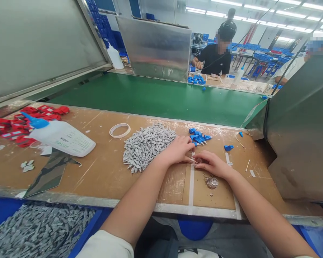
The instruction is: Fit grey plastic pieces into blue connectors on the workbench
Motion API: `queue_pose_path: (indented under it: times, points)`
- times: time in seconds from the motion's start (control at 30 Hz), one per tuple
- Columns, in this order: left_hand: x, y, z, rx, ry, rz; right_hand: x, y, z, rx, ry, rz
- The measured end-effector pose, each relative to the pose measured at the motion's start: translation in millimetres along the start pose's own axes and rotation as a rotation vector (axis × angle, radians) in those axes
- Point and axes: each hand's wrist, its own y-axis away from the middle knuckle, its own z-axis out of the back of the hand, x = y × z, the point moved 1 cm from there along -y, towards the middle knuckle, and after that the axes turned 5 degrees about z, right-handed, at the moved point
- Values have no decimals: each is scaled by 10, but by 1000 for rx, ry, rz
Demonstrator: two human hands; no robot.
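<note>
My left hand (178,150) and my right hand (211,164) meet on the brown worktop (102,168), fingertips pinched together over something tiny that I cannot make out. A heap of small grey plastic parts (146,145) lies just left of my left hand. Several small blue parts (199,137) sit right behind my hands. A small round clear lid or dish (212,182) rests on the worktop below my right hand.
A white squeeze bottle with a blue nozzle (60,135) lies on its side at left, near red parts (18,123). A white tape ring (120,130) lies mid-table. A green conveyor belt (156,96) runs behind. A blue bin of grey parts (37,229) sits below. People work across the belt.
</note>
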Motion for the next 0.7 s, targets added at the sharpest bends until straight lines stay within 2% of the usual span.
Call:
queue_pose_path:
  times: [0.17, 0.23, 0.33, 0.47, 0.53, 0.6, 0.7]
  points:
    - [0, -8, 12, 13, -2, 20, -9, 123, 144, -105, 3, -41]
    - [-4, -12, 30, 18, 1, 21, -26, 191, 272, -217, 14, -83]
    - [-8, -15, 63, 8, 9, 20, -113, 303, 582, -469, 53, -174]
    - [-1, -33, 73, -46, 8, 9, -421, 444, 1163, -793, 163, -325]
    - [6, -51, 53, -86, -33, 5, -638, 484, 1446, -888, 263, -448]
    - [9, -69, 26, -125, -99, 12, -857, 491, 1662, -912, 346, -582]
    - [2, -84, -2, -158, -183, 43, -1113, 456, 1824, -881, 420, -709]
